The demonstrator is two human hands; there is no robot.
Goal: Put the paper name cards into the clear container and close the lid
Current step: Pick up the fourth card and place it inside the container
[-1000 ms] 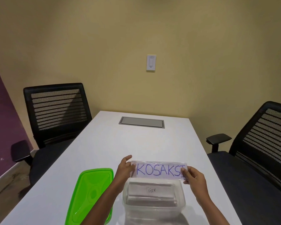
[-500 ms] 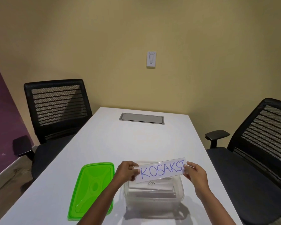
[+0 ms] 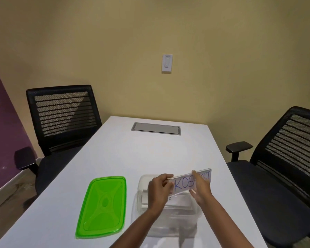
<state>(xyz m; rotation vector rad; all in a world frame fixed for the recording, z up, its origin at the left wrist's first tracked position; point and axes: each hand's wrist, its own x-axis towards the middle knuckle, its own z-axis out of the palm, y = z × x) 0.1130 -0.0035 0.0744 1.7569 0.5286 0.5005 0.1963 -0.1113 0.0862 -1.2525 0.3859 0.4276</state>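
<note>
Both hands hold a long white paper name card [image 3: 184, 183] with blue letters, tilted above the clear container [image 3: 170, 221]. My left hand [image 3: 159, 190] pinches its left end. My right hand [image 3: 200, 188] grips its middle and covers some of the letters. The open container stands on the white table [image 3: 132, 158] near the front edge; another card with small writing lies inside it, partly hidden by my hands. The green lid [image 3: 104, 204] lies flat on the table, left of the container.
A black mesh chair [image 3: 64, 119] stands at the table's left side and another one [image 3: 290, 158] at its right. A grey cable hatch [image 3: 156, 128] is set into the far end of the table. A wall switch [image 3: 166, 63] is behind.
My right hand has slid from the card's right end toward its middle, over the letters. The card is more tilted, with its right end higher. The view has dropped slightly toward the table.
</note>
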